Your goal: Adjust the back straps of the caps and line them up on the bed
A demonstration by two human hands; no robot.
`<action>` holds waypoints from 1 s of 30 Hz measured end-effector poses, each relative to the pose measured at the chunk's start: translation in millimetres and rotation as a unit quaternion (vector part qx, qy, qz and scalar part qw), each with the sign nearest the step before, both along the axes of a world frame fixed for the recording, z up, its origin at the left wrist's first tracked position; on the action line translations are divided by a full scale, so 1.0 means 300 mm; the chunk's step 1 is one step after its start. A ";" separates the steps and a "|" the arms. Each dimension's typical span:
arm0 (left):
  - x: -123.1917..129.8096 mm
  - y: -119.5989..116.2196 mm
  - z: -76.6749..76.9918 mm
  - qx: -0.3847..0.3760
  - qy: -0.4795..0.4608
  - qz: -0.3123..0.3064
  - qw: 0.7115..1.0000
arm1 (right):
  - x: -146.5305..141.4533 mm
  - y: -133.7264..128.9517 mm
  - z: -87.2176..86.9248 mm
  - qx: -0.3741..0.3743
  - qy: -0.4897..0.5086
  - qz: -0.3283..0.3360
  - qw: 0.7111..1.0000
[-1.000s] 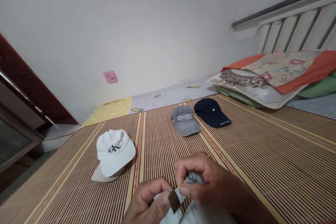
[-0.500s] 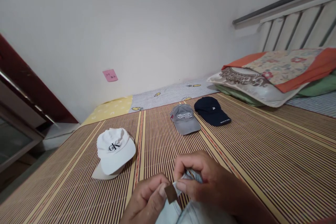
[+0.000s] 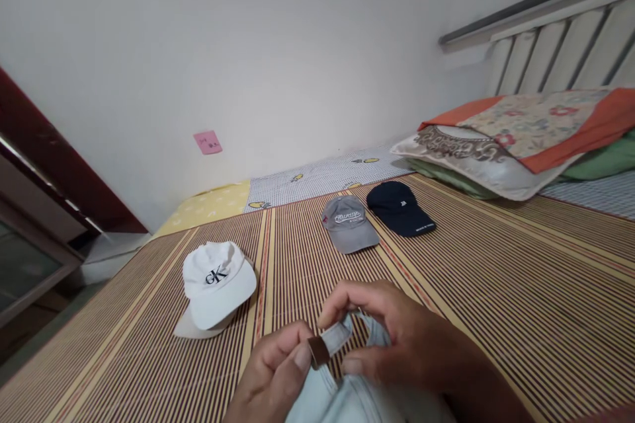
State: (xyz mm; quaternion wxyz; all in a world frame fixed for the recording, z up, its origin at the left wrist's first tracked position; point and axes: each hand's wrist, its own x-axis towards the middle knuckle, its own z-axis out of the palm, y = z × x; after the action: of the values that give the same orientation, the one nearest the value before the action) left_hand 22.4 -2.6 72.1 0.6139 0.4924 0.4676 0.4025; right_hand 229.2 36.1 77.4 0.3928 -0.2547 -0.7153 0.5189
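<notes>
Near the bottom of the view is a light blue cap [image 3: 317, 400] with its back strap [image 3: 337, 338] showing. A brown tab [image 3: 318, 351] sits on that strap. My left hand [image 3: 278, 370] is closed, thumb and forefinger pinching the cap's strap at the brown tab. Across the strap's gap, my right hand [image 3: 387, 334] has its thumb and forefinger apart, with the strap between them but not pinched. Its other fingers are hidden. Part of the cap lies out of view below.
A white cap [image 3: 221, 291] rests on a beige cap [image 3: 186, 326] to the left on the striped mat [image 3: 292, 264]. Farther off lie a grey cap [image 3: 347, 225] and a navy cap [image 3: 397, 208]. Stacked pillows [image 3: 516, 139] stand at the right by the radiator [image 3: 550, 56].
My right thumb and forefinger have parted and let go of the strap, which now shows more fully. My left hand still pinches it at the brown tab.
</notes>
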 end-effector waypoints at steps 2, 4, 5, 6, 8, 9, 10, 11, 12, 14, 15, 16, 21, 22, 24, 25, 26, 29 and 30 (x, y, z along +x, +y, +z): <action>-0.002 0.007 -0.005 0.002 -0.005 -0.006 1.000 | 0.008 0.006 -0.007 0.001 -0.005 -0.007 1.000; -0.002 0.011 -0.007 -0.004 -0.015 -0.013 1.000 | 0.007 0.011 -0.014 -0.006 -0.001 -0.010 1.000; -0.001 0.013 -0.008 -0.010 -0.023 -0.017 1.000 | 0.005 0.013 -0.017 -0.012 0.003 -0.013 1.000; 0.000 0.013 -0.007 -0.015 -0.030 -0.020 0.999 | 0.002 0.014 -0.020 -0.018 0.007 -0.015 1.000; 0.002 0.014 -0.008 -0.020 -0.043 -0.027 0.999 | -0.004 0.015 -0.023 -0.028 0.019 -0.016 0.999; 0.002 0.015 -0.008 -0.023 -0.047 -0.029 0.998 | -0.007 0.013 -0.023 -0.027 0.024 -0.016 0.999; 0.003 0.016 -0.009 -0.024 -0.050 -0.028 0.998 | -0.010 0.012 -0.023 -0.024 0.027 -0.019 0.999; 0.003 0.017 -0.010 -0.022 -0.050 -0.026 0.998 | -0.013 0.010 -0.023 -0.019 0.028 -0.022 0.999; 0.003 0.018 -0.011 -0.019 -0.047 -0.023 0.998 | -0.016 0.008 -0.023 -0.014 0.027 -0.027 0.999; 0.005 0.020 -0.012 -0.014 -0.046 -0.021 0.999 | -0.022 0.004 -0.024 -0.007 0.028 -0.029 0.999; 0.007 0.021 -0.012 -0.016 -0.050 -0.022 0.998 | -0.025 0.003 -0.025 -0.005 0.032 -0.026 0.999; 0.009 0.022 -0.012 -0.023 -0.057 -0.025 0.998 | -0.028 0.002 -0.026 -0.002 0.037 -0.022 0.999; 0.012 0.023 -0.014 -0.037 -0.071 -0.034 0.996 | -0.019 0.004 -0.029 0.011 0.037 -0.023 0.999; 0.009 0.024 -0.019 -0.030 -0.070 -0.031 0.997 | -0.013 0.007 -0.028 0.008 0.031 -0.020 0.999; 0.000 0.027 -0.032 -0.016 -0.068 -0.024 0.997 | 0.002 0.014 -0.026 0.004 0.008 -0.011 1.000; -0.005 0.029 -0.039 -0.011 -0.069 -0.022 0.997 | 0.009 0.019 -0.025 0.003 -0.011 -0.008 1.000; -0.009 0.030 -0.045 -0.007 -0.071 -0.022 0.997 | 0.015 0.024 -0.024 0.002 -0.030 -0.010 0.999; -0.014 0.032 -0.053 -0.009 -0.078 -0.019 0.997 | 0.023 0.035 -0.026 -0.010 -0.049 -0.021 0.999; -0.013 0.031 -0.053 -0.010 -0.076 -0.016 0.997 | 0.023 0.037 -0.028 -0.021 -0.036 -0.018 0.999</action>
State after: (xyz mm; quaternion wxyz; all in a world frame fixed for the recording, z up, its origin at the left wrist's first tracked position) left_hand 18.5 6.8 56.3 0.6586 0.4618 0.4160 0.4242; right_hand 236.0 47.4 69.0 0.3706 -0.2938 -0.7133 0.5172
